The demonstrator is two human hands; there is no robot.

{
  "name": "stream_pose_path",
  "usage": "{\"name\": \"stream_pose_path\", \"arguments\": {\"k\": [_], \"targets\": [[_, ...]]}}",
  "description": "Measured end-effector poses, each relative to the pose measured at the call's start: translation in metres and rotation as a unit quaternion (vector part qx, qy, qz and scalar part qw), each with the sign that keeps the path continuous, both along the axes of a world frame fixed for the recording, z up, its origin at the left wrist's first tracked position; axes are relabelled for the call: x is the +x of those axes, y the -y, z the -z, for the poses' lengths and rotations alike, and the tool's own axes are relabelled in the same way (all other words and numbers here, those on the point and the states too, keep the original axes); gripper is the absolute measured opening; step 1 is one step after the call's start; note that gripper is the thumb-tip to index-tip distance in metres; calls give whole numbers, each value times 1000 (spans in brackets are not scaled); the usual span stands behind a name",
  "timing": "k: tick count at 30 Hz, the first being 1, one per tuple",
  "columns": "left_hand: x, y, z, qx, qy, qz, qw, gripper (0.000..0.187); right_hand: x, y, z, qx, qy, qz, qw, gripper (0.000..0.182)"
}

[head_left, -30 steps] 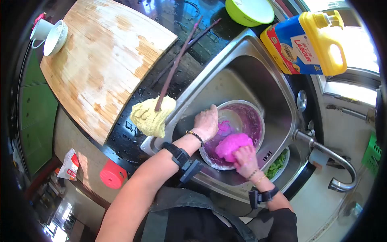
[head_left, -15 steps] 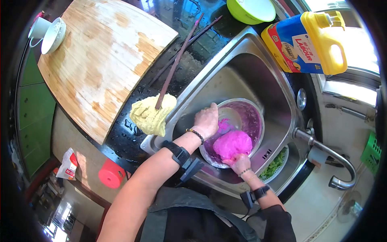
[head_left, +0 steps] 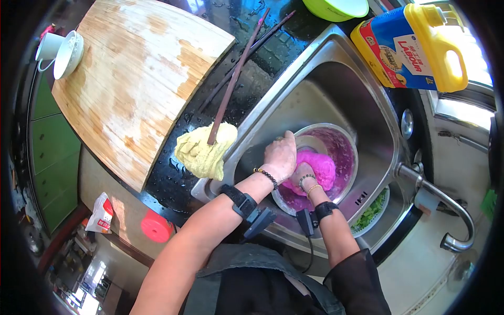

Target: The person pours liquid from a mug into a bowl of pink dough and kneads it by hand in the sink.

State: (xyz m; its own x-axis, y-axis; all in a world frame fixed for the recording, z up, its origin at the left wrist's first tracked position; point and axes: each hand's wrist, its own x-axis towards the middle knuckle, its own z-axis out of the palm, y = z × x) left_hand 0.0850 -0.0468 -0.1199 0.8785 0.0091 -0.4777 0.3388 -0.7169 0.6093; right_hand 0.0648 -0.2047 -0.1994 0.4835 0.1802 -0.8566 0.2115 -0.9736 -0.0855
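Observation:
A metal bowl (head_left: 350, 142) sits tilted in the sink, its inner wall smeared with pink. Inside it lies a bright pink lump of dough (head_left: 324, 167). My left hand (head_left: 281, 156) is closed on the bowl's left rim. My right hand (head_left: 302, 174) presses into the dough from above; its fingers are partly sunk in and hidden. Both wrists carry beaded bracelets and black straps.
A yellow cloth (head_left: 202, 152) and two dark chopsticks (head_left: 236, 73) lie beside the sink (head_left: 320, 50). Around are a wooden board (head_left: 131, 79), white cup (head_left: 68, 55), detergent jug (head_left: 409, 50), green bowl (head_left: 341, 8), faucet (head_left: 438, 199) and leafy greens (head_left: 371, 212).
My right hand has moved up from the dough's lower edge and now presses into its middle. The dough looks flatter and sits lower in the bowl. My left hand stays on the rim.

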Motion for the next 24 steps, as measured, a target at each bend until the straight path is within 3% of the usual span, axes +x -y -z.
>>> {"name": "stream_pose_path", "arguments": {"k": [4, 6, 10, 12, 14, 16, 17, 19, 23, 24], "targets": [[-1, 0, -3, -5, 0, -5, 1000, 27, 5, -7, -3, -5, -49, 84, 995, 47], [2, -1, -5, -4, 14, -7, 1000, 26, -5, -4, -4, 41, 102, 2, 994, 40], [-2, 2, -1, 2, 10, -15, 1000, 27, -21, 5, -60, 119, 70, 69, 988, 29], [-2, 2, -1, -1, 7, -10, 1000, 27, -29, 12, -106, 313, 51, 92, 944, 19], [0, 0, -5, -20, -15, -18, 1000, 27, -29, 32, -131, 307, 150, 134, 930, 16], [-1, 2, -5, -19, -14, -21, 1000, 27, -13, 45, -139, 246, 264, 270, 893, 20], [0, 1, -5, -14, -12, -25, 1000, 27, 1, 53, -136, 146, 266, 277, 912, 21], [-1, 1, -6, -13, -11, -32, 999, 27, 12, 83, -93, 73, 233, 256, 935, 27], [0, 1, -8, -27, -16, -44, 999, 27, 0, 74, -76, 94, 127, 281, 947, 36], [0, 1, -7, -41, -17, -52, 998, 27, -9, 54, -88, 203, 104, 340, 913, 42]]}}
